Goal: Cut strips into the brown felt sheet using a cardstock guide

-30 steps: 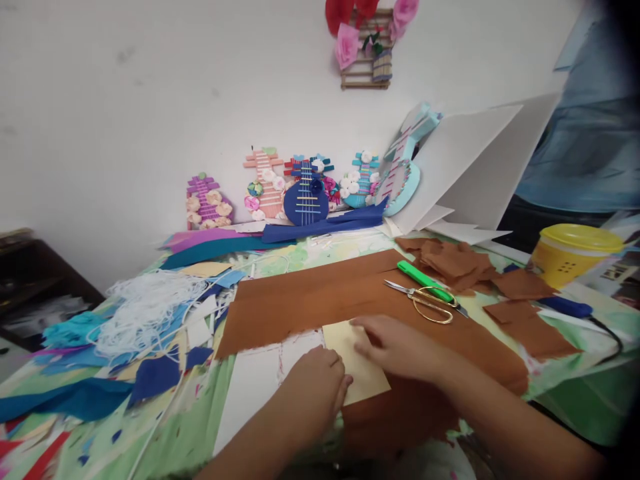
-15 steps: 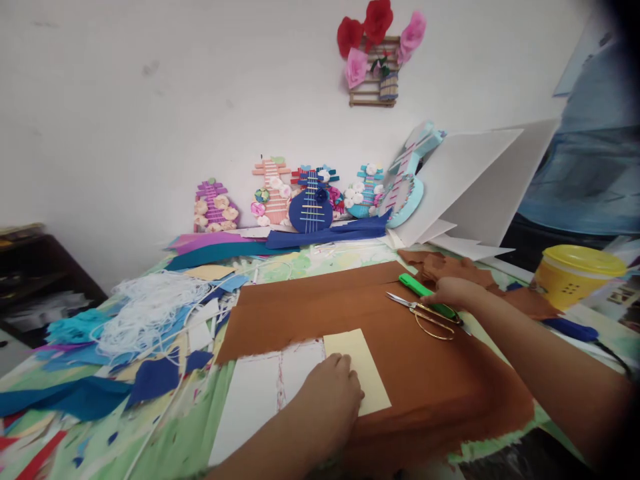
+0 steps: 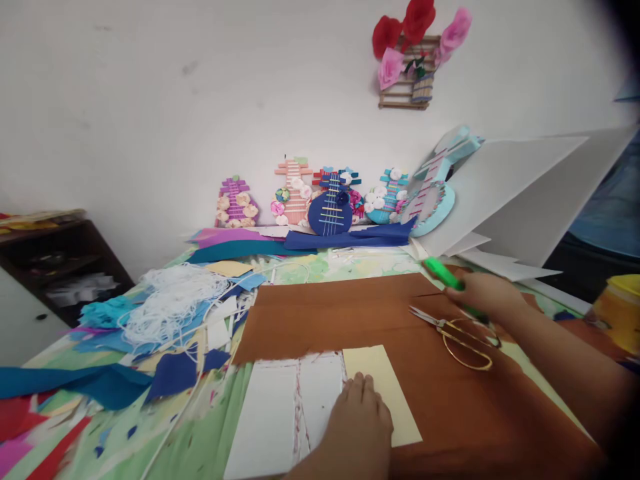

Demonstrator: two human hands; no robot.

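My left hand (image 3: 361, 417) lies flat on a pale yellow card (image 3: 395, 380), over white sheets (image 3: 270, 407) with reddish marks along their edges. Brown cloth (image 3: 320, 310) is spread beneath and beyond them. My right hand (image 3: 487, 297) grips a green cutter (image 3: 444, 273), raised a little above the cloth. Just below that hand, gold-handled scissors (image 3: 443, 325) rest on the brown cloth, blades toward the left.
White string (image 3: 170, 307) and coloured scraps lie to the left. Small decorated instruments (image 3: 330, 210) stand along the wall. White boards (image 3: 520, 180) lean at the back right, near a yellow tub (image 3: 620, 310).
The view has turned left. My right hand has lifted the green cutter off the cloth, away from the scissors. My left hand has flattened on the card.
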